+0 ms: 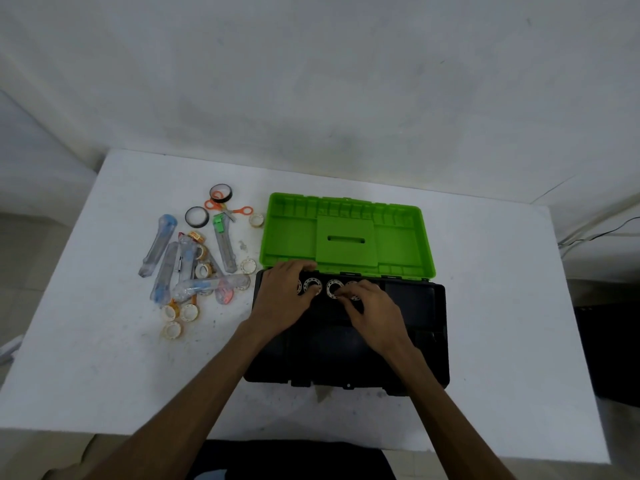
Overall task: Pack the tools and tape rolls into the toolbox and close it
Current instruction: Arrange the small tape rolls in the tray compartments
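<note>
Both your hands are in the black toolbox [412, 327], left hand [289, 294] and right hand [372, 308] pinching small tape rolls [313, 285] at its far edge, while the remaining tools [194, 268] lie left of it, nearer your left hand.

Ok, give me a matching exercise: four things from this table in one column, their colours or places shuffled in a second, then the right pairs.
Column one:
1. toolbox lid
2. scissors
3. toolbox base
4. black tape roll

Column two:
A. orange handles
B. on the table left of the toolbox, just nearer than the scissors
C. green, folded open on the far side
D. black, under both hands

Pairs: 1-C, 2-A, 3-D, 4-B
</note>
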